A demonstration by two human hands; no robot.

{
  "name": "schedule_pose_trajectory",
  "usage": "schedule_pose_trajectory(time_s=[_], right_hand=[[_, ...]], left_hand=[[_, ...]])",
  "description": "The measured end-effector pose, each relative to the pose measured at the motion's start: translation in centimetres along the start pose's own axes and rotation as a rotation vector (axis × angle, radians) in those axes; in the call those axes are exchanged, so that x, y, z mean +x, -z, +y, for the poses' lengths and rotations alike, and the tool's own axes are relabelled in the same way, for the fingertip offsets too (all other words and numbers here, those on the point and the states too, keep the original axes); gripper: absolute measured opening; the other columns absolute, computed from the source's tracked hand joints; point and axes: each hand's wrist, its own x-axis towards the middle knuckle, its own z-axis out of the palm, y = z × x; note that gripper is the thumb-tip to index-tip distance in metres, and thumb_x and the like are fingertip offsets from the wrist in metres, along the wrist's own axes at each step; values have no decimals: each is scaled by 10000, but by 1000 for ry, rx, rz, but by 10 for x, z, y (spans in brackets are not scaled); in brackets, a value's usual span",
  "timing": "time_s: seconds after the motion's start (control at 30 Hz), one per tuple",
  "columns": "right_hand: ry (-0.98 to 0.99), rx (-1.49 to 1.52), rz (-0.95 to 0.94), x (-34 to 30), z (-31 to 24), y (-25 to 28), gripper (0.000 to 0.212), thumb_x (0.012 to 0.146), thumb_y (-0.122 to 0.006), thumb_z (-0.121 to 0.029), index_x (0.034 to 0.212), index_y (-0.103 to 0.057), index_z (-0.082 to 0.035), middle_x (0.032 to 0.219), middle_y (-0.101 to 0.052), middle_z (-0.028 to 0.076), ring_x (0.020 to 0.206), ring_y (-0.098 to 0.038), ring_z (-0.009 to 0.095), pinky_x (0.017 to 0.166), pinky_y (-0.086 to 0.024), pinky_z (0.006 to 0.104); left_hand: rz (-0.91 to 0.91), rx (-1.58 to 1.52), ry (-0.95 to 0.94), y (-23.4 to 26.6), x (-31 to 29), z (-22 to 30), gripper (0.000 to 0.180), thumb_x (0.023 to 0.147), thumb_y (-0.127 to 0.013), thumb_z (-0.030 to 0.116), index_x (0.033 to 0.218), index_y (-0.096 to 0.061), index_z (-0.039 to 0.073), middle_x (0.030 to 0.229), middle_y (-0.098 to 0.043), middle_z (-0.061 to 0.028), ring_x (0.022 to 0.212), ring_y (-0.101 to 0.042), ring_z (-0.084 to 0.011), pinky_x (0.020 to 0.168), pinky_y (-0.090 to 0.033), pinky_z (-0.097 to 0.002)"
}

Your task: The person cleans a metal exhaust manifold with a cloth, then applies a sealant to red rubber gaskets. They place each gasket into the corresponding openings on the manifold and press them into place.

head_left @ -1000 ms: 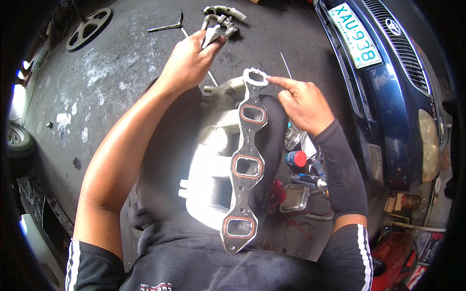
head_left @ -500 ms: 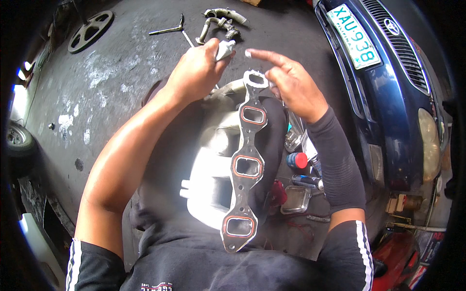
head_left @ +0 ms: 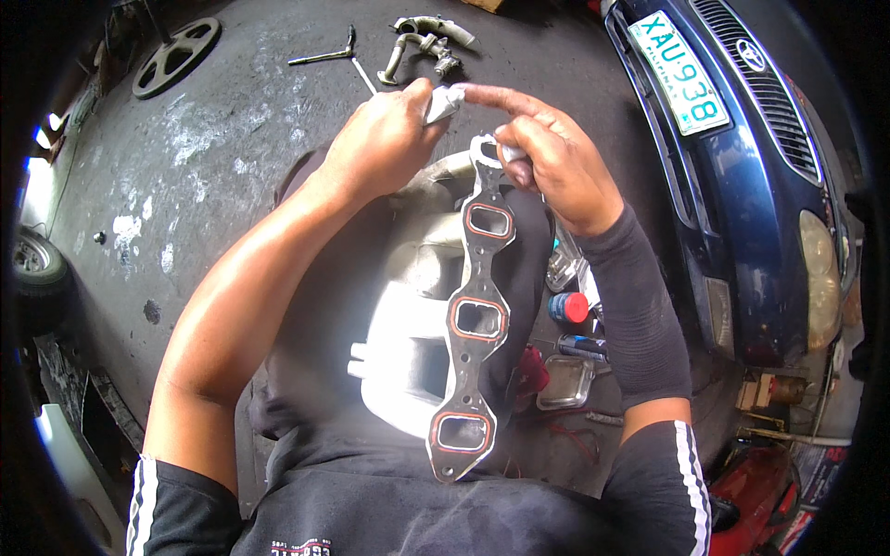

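Observation:
My left hand (head_left: 385,134) is closed round a whitish squeeze tube (head_left: 442,105), held above the far end of the intake manifold. My right hand (head_left: 561,153) stretches its index finger to the tube's tip, where white paste shows. Its other fingers are curled around something small and pale that I cannot make out. Across my lap lies the silver intake manifold (head_left: 399,385). Along its right side runs a dark flange gasket (head_left: 475,264) with orange-red rings round the ports. White paste covers the rim of the farthest port, partly hidden by my right hand.
A dark blue car's front (head_left: 742,185) stands close on the right. Beside my right leg are a red-capped jar (head_left: 568,307), a spray can (head_left: 583,347) and a metal tray (head_left: 565,382). Pipe fittings (head_left: 428,46), a wrench (head_left: 324,58) and a pulley wheel (head_left: 176,57) lie farther off.
My right index finger has moved left and now meets the tube's tip. The tube has shifted slightly right, and the manifold has moved a little.

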Motion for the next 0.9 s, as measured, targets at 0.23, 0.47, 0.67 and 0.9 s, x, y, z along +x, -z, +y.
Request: schedule_pose_trajectory(time_s=[0.23,0.47,0.67,0.9], right_hand=[[-257,-217,-48,-36,-6,-3,521,1014,-497,-109,1475,-732,-49,766,-562,-85,620,-431,25,577,-358,214],[-325,-319,-44,-57,7,-10,563,999,-486,-59,1517,-703,-24,880,-650,-48,684,-480,27,622,-409,228],[-319,-315,-66,-63,3,-13,512,1013,-534,-69,1486,-704,24,1065,-763,67,870,-634,94,815,-552,296],[-303,-463,-92,-69,4,-16,509,1009,-553,-77,1484,-723,-12,885,-750,40,717,-598,90,694,-514,297]], left_hand=[[20,-77,32,3,3,-4,277,1110,-702,252,1148,-652,-18,928,-749,-306,943,-747,-532,796,-559,-562],[16,-169,87,5,4,-4,321,1141,-686,323,1132,-663,3,849,-711,-253,769,-718,-427,734,-529,-501],[2,-157,104,7,3,-3,341,1148,-677,336,1116,-657,-3,857,-715,-256,775,-723,-426,737,-530,-507],[52,-146,60,5,4,-5,457,1116,-715,416,1042,-644,-30,808,-732,-287,844,-765,-496,754,-577,-543]])
